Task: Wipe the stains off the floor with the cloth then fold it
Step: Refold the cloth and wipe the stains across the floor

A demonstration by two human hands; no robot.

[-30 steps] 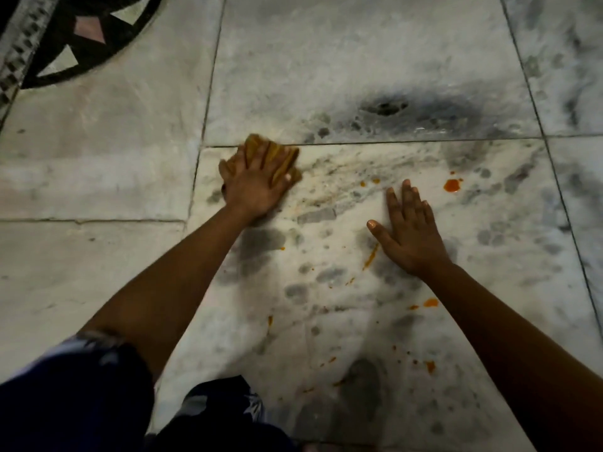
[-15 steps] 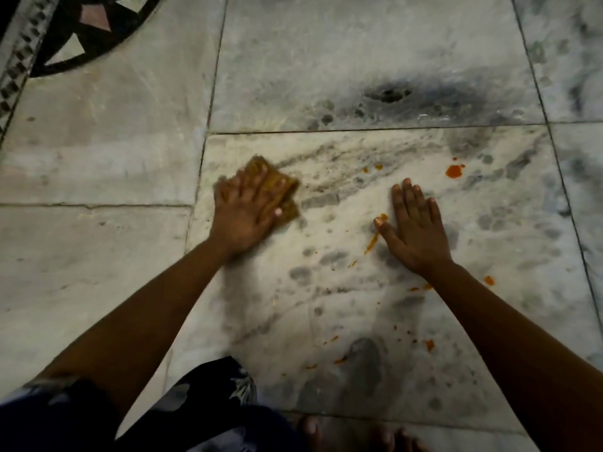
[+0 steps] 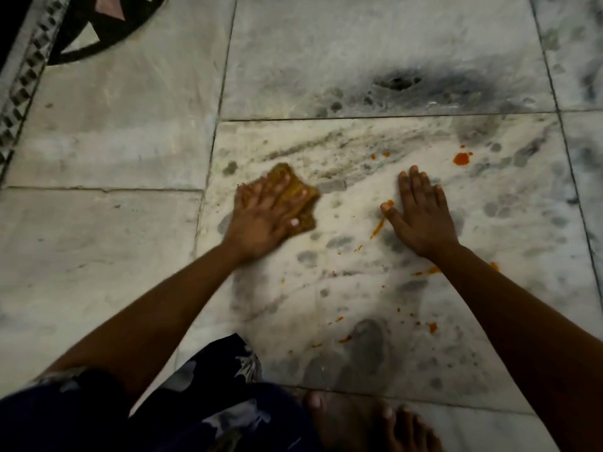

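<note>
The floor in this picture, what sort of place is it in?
Probably indoors, in a home or hall. The floor is large veined marble slabs with thin joints, a patterned inlay border runs at the top left corner, and the person's bare toes show at the bottom.

Mustard-brown cloth [image 3: 295, 197], orange stains [image 3: 461, 158]; grey-veined white marble floor [image 3: 114, 132] — black-and-white mosaic border [image 3: 23, 89]

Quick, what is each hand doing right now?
Left hand: open, fingers flat, pressing the cloth onto the floor.
Right hand: open, flat on the floor, holding nothing.
</note>
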